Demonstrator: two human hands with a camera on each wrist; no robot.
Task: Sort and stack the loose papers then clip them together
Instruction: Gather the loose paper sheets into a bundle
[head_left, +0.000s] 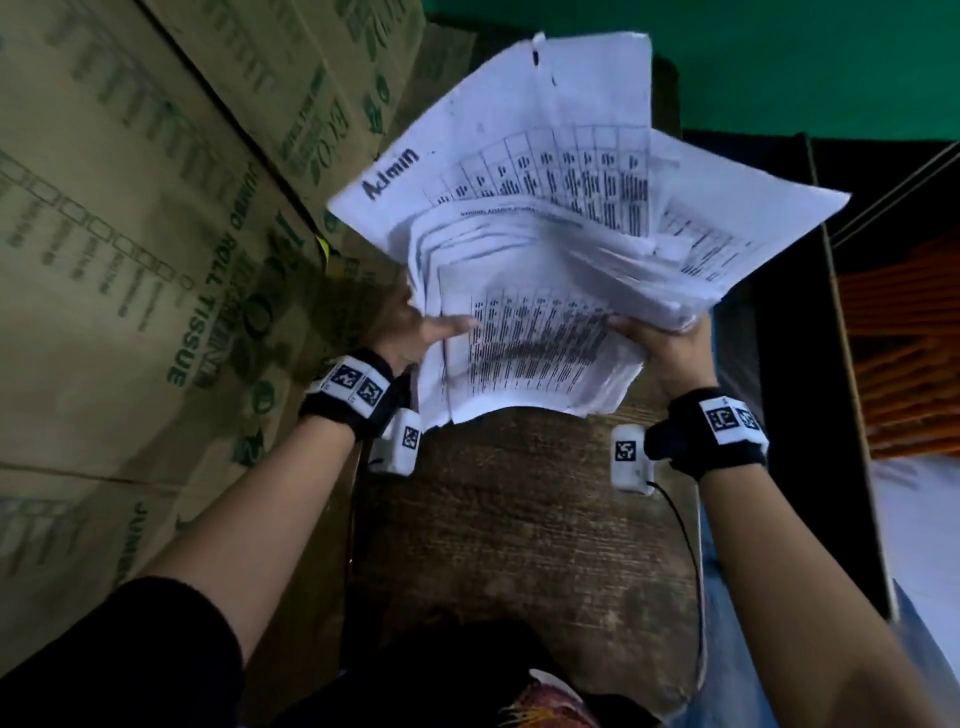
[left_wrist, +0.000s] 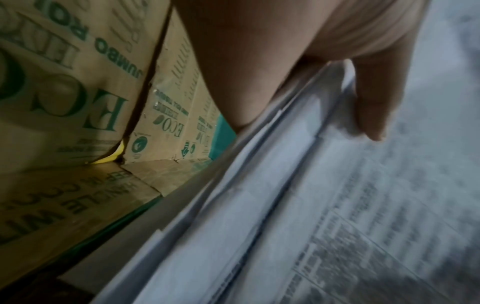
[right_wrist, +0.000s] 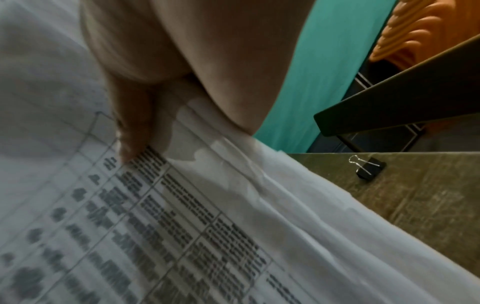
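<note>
Head view, around: brown cardboard boxes crowd the left side.
Tabletop: dark wood tabletop; small black binder clip lies there.
Grip: left hand and right hand hold the white printed papers.
Room: green wall.

A storeroom or back office, probably. Stacked cardboard cartons printed "JUMBO ROLL TISSUE" fill the left side, beside a worn wooden tabletop. A green wall stands behind, with stacked orange plastic chairs to the right. Printed office papers and a black binder clip suggest clerical work.
</note>
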